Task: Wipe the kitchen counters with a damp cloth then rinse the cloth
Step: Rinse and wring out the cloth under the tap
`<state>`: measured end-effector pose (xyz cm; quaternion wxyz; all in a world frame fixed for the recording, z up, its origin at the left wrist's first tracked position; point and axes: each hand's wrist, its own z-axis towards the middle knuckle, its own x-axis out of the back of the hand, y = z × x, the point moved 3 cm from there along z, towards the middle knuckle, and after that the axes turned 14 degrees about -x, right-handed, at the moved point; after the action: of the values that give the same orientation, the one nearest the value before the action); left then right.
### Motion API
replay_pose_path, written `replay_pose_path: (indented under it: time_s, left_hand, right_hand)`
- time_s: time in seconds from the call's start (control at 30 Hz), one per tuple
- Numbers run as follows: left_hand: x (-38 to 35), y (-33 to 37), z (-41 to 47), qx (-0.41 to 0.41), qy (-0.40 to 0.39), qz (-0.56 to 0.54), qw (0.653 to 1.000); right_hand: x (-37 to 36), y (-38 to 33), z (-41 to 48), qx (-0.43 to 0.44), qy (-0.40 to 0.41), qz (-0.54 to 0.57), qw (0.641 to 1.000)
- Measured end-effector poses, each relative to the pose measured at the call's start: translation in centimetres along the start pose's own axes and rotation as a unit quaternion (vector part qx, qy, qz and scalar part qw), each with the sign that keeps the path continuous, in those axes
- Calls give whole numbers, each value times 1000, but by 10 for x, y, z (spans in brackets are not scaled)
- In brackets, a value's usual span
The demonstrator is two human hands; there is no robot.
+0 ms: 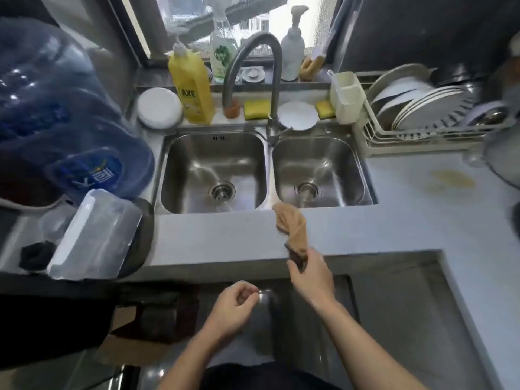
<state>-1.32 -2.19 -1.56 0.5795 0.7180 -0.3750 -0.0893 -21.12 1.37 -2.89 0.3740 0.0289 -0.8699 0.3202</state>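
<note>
- Right hand (pixel 311 273) pinches the near corner of the brown cloth (pixel 291 226), which trails across the counter (pixel 219 235) strip to the right sink basin (pixel 319 170) rim.
- Left hand (pixel 235 306) loosely curled, holding nothing.
- Better to bunch the cloth under a flat palm (the stain (pixel 453 179) sits to the right).
- Count: two basins, two yellow sponges (pixel 256 108), one faucet (pixel 261 80).

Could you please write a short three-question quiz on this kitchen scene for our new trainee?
1. True or false: the right hand holds the brown cloth at the counter's front edge.
2. Where is the yellowish stain? A) left of the sink B) right of the sink C) inside a basin
3. What is in the left hand's grip?

Key: 1 true. 2 B. 3 Nothing visible; its fingers are loosely curled.
</note>
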Motion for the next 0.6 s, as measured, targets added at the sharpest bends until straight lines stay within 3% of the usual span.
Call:
replay_pose_path:
  time_s: [0.1,0.27,0.4,0.47,0.53,0.6]
  left_hand:
    - [23,-4,41,20,3,13,1000]
    - [52,8,111,33,14,17,999]
    - [63,34,168,13,64,-13,998]
    - [65,50,197,50,74,-77,993]
    - [63,65,225,159,72,-244,954]
    - [62,81,251,213,79,-406,885]
  right_hand:
    - [5,-35,57,-26,73,-54,995]
    - [-1,-73,119,-81,-3,-93,992]
    - [5,-114,151,-70,-24,51,996]
    - [10,-141,164,-58,-51,159,984]
    - [18,-172,173,-17,-79,226,971]
    - [25,-200,178,24,-133,259,956]
